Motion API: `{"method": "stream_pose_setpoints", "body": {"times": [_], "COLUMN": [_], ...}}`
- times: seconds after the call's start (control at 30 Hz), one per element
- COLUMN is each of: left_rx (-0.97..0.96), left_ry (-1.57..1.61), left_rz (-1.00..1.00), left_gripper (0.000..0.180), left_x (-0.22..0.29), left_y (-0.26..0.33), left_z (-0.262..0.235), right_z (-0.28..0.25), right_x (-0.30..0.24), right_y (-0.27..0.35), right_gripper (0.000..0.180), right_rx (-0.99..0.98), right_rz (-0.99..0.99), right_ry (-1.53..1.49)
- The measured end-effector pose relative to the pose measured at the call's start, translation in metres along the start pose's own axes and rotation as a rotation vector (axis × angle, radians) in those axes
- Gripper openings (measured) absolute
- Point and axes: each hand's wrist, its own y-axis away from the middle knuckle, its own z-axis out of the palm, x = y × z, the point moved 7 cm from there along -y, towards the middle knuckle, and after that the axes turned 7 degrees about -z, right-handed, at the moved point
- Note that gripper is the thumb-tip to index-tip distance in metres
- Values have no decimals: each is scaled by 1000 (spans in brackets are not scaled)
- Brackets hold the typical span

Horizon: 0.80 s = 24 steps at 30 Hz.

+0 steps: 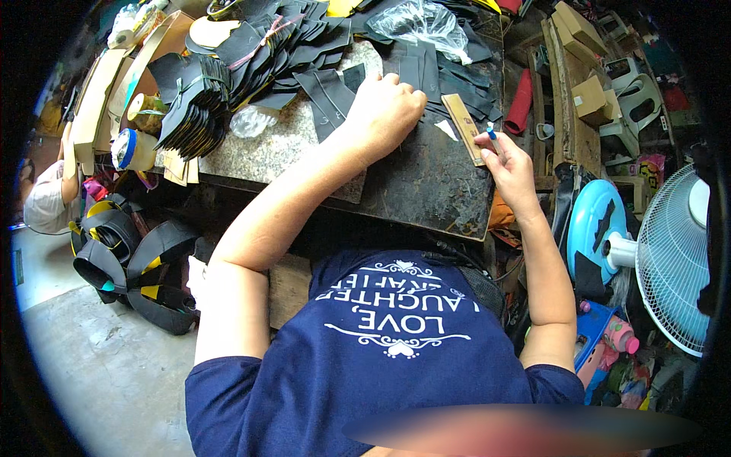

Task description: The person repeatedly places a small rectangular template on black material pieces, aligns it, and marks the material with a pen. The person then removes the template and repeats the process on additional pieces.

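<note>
Now, slim blue-ended pen-like stick (492, 132): at two o'clock, in the right hand (509, 164).
Right-hand grip: thumb and fingers drawn narrow about the stick.
Flat, narrow, tan, wooden-looking strip (461, 126): between one and two o'clock, on the worn dark bench top (434, 190); near end at the right fingertips; whether they also grip it, cannot tell.
Left hand (388, 110): at twelve, back uppermost, fingers curled narrow; underside hidden, so what it holds, if anything, cannot be told.
Flat black sheet pieces (326, 91): between eleven and twelve, just beside the left hand.
Step in hand: judged to be readying stick and strip at the right, the left hand over the black work.
Next move: would seem to call for a steady stick and a flat, unshifting piece.
Bench surface: scuffed; bears a grey speckled slab (247, 156) at ten to eleven, a bound black bundle (190, 107) at ten, and a crumpled clear plastic bag (422, 27) past twelve.
Room: white wire-caged fan (674, 259) at three; pale plastic chair (643, 107) at two; black curved pieces with yellow patches (141, 263) at nine; grey concrete floor (99, 365) at eight.
</note>
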Motion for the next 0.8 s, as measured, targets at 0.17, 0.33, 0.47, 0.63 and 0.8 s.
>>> {"method": "stream_pose_setpoints", "body": {"times": [0.17, 0.33, 0.47, 0.63, 0.8], "left_rx": [50, -43, 151, -19, 10], "left_ry": [46, 348, 179, 114, 103], "left_rz": [-31, 13, -104, -49, -104], "left_gripper": [13, 19, 14, 37, 41], "left_x": [7, 40, 5, 25, 31], "left_y": [6, 39, 52, 73, 78], "left_z": [-20, -31, -43, -21, -16], "right_z": [-3, -2, -15, -2, 21], "right_x": [-2, 3, -21, -65, -74], "right_y": [-1, 0, 7, -2, -13], "right_gripper": [22, 26, 29, 31, 32], "right_rx": [78, 4, 27, -11, -46], "right_rz": [-102, -36, -93, -312, -380], "right_ry": [42, -111, 49, 92, 107]}}
